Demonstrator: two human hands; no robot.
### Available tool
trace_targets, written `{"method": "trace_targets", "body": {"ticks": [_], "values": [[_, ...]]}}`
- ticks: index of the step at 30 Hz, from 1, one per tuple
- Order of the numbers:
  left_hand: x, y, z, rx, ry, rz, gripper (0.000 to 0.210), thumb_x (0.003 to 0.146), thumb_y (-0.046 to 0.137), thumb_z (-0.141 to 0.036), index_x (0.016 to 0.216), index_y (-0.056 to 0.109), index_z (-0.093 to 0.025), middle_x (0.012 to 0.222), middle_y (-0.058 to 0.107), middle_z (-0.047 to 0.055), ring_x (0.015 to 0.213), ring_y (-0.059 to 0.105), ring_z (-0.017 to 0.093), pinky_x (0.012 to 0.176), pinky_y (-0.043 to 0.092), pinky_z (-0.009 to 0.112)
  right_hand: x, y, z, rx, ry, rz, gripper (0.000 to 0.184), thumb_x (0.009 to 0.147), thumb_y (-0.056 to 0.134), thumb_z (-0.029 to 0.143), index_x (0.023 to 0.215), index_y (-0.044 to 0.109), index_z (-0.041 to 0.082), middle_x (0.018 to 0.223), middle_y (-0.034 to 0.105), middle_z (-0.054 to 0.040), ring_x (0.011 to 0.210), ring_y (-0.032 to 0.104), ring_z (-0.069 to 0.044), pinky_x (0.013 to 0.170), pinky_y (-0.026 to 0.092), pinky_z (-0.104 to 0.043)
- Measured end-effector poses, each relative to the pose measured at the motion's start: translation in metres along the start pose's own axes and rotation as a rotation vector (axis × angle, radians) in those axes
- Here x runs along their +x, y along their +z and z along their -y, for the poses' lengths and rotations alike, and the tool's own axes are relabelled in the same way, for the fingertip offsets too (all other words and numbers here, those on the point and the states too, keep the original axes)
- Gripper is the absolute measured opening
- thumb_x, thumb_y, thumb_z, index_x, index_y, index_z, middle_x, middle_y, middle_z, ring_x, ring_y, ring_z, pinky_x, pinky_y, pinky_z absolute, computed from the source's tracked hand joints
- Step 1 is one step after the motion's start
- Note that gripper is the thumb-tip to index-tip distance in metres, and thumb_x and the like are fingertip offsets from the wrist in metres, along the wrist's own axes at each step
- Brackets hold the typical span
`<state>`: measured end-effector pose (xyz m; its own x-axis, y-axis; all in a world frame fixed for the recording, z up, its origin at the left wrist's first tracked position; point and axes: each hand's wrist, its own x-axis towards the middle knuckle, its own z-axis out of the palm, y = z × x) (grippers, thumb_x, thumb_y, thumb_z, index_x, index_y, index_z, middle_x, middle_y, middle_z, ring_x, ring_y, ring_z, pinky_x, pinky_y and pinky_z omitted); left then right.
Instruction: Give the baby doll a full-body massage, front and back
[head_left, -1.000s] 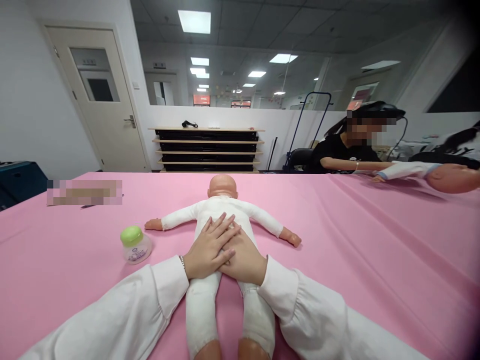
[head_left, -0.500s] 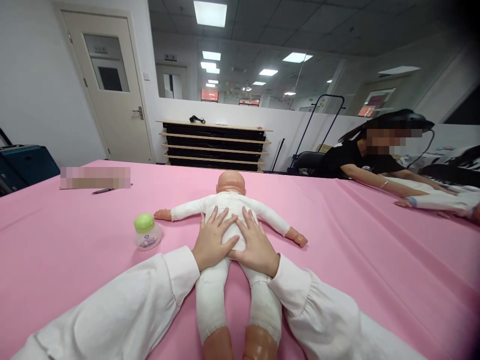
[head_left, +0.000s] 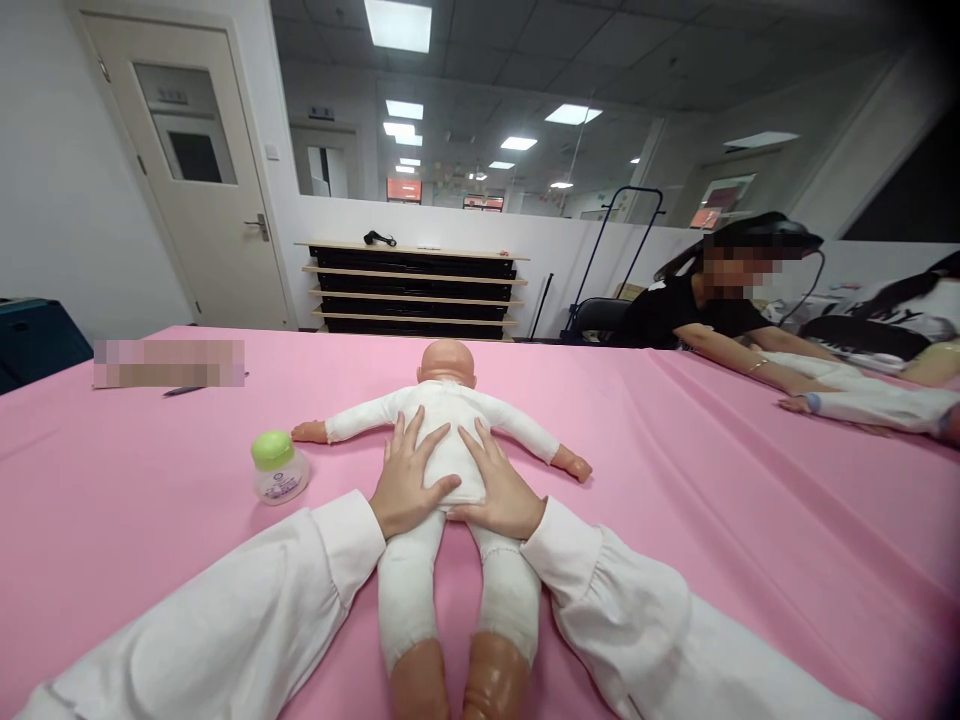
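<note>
A baby doll (head_left: 454, 440) with a white cloth body and bare plastic head lies stretched out on the pink cloth, head away from me. Its face does not show. My left hand (head_left: 407, 478) rests flat on the left side of its lower trunk, fingers spread. On the other side, my right hand (head_left: 501, 487) lies flat with its fingers apart. Both thumbs point inward, and a strip of white cloth shows between the hands. Left of the doll stands a clear jar (head_left: 282, 478) with a green lid (head_left: 272, 450), which neither hand touches.
Pink cloth (head_left: 675, 560) covers the wide table. A dark pen (head_left: 185, 390) lies at the far left beside a blurred-out item (head_left: 169, 363). At the right, a person in black (head_left: 720, 300) leans over another doll (head_left: 877, 405). Shelves (head_left: 412, 290) stand behind the table.
My hands have drawn apart; their fingertips met near the middle before and now leave a gap. The whole view has shifted slightly, so everything sits further left.
</note>
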<state>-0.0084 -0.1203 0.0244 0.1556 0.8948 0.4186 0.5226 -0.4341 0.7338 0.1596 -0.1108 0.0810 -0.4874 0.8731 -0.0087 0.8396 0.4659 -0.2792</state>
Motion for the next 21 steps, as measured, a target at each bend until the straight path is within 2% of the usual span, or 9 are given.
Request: {"method": "trace_targets", "body": {"ticks": [6, 10, 14, 21], "values": [[0.0011, 0.0024, 0.0080, -0.004, 0.104, 0.056, 0.080, 0.069, 0.057, -0.060, 0.136, 0.030, -0.025, 0.148, -0.003, 0.010, 0.132, -0.012, 0.039, 0.103, 0.010, 0.061, 0.0011, 0.0089, -0.0054, 0.037, 0.007, -0.150, 0.096, 0.058, 0.073, 0.047, 0.138, 0.028, 0.017, 0.146, 0.010, -0.0150, 0.134, 0.010, -0.030, 0.106, 0.021, -0.049], [0.0022, 0.0047, 0.0082, 0.012, 0.074, 0.018, 0.061, 0.075, 0.056, -0.051, 0.130, 0.041, -0.027, 0.147, 0.010, 0.008, 0.134, -0.001, 0.035, 0.105, 0.011, 0.057, 0.0021, 0.0096, -0.0041, 0.013, 0.038, -0.182, 0.092, 0.057, 0.075, 0.047, 0.135, 0.035, 0.019, 0.144, 0.017, -0.0142, 0.132, 0.018, -0.031, 0.104, 0.025, -0.048], [0.0034, 0.0076, 0.0063, 0.012, 0.019, -0.050, 0.041, 0.082, 0.051, -0.041, 0.121, 0.051, -0.027, 0.144, 0.020, 0.006, 0.133, 0.011, 0.032, 0.106, 0.014, 0.053, 0.0007, 0.0054, 0.0012, -0.035, 0.065, -0.199, 0.071, 0.069, 0.067, 0.046, 0.131, 0.042, 0.021, 0.140, 0.028, -0.0130, 0.130, 0.024, -0.029, 0.102, 0.028, -0.048], [0.0031, 0.0074, 0.0064, -0.014, 0.034, -0.069, 0.035, 0.087, 0.043, -0.036, 0.119, 0.053, -0.026, 0.142, 0.024, 0.005, 0.132, 0.014, 0.029, 0.106, 0.015, 0.052, -0.0012, 0.0062, 0.0036, -0.047, 0.056, -0.220, 0.051, 0.082, 0.054, 0.038, 0.130, 0.043, 0.023, 0.140, 0.030, -0.0112, 0.128, 0.027, -0.027, 0.101, 0.027, -0.048]]}}
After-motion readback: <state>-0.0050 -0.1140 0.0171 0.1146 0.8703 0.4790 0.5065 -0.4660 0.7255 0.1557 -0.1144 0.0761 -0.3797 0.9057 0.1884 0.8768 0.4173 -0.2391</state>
